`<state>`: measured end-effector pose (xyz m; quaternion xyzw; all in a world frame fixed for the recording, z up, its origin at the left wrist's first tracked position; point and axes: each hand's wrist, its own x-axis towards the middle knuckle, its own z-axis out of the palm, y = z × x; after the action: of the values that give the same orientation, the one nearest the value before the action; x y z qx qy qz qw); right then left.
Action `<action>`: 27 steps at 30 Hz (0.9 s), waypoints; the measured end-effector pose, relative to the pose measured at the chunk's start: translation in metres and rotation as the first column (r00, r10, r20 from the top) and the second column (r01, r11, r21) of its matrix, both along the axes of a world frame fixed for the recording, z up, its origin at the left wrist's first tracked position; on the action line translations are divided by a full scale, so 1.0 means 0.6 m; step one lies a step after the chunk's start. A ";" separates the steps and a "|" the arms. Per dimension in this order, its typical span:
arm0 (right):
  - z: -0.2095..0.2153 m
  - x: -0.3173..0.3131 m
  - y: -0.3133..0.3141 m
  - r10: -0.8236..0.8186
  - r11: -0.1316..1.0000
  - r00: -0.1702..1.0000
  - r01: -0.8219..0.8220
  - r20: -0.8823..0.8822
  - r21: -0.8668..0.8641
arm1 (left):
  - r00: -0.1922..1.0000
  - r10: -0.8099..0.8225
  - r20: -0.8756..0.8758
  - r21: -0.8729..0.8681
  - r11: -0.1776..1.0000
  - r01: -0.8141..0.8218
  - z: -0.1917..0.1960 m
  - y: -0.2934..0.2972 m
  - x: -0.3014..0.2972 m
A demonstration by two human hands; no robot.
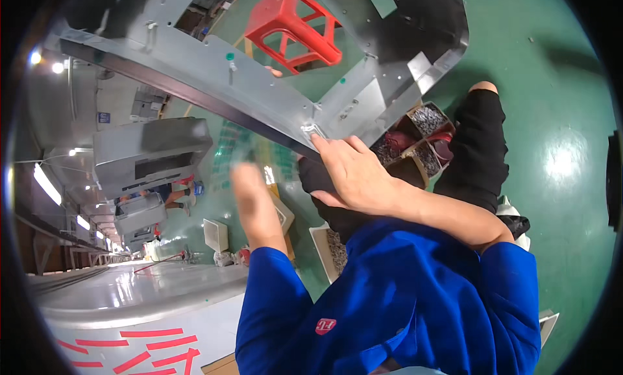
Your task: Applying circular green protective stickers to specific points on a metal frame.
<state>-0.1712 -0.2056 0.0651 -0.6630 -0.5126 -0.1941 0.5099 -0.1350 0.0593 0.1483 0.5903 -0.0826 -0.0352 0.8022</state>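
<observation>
A large grey sheet-metal frame [256,93] with cut-out openings tilts across the view above my lap. My right hand [354,174] reaches to its near corner, thumb apart and index finger stretched out. The fingertip touches the metal beside a small whitish, shiny piece [311,130] at that corner. Nothing shows gripped in this hand. My left hand [250,183] is off the frame, below its long dark edge. Motion smears it, so its fingers and anything in them cannot be made out.
Through the frame's opening a red plastic stool [292,28] shows. Divided boxes of small metal parts [425,119] stand between my legs, and another box [324,252] is by my lap. Grey metal housings [149,148] line the left. Red strips [162,342] mark a pale surface lower left.
</observation>
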 end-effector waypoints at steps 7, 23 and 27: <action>-0.019 0.006 -0.005 -0.041 0.998 0.999 0.041 0.008 0.046 | 0.999 0.047 0.000 0.179 0.983 -0.046 -0.013 0.038 0.035; -0.045 0.059 -0.062 -0.111 0.981 0.991 0.120 -0.070 0.149 | 0.961 0.095 0.260 0.360 0.914 -0.187 0.006 -0.095 0.005; -0.045 0.077 -0.096 -0.115 0.989 0.990 0.121 -0.083 0.079 | 0.969 0.150 0.194 0.530 0.816 -0.232 -0.024 -0.035 0.012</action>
<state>-0.1252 -0.2629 0.0381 -0.6773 -0.4435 -0.2191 0.5446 -0.1281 0.0382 0.1339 0.8015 -0.0666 0.0661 0.5906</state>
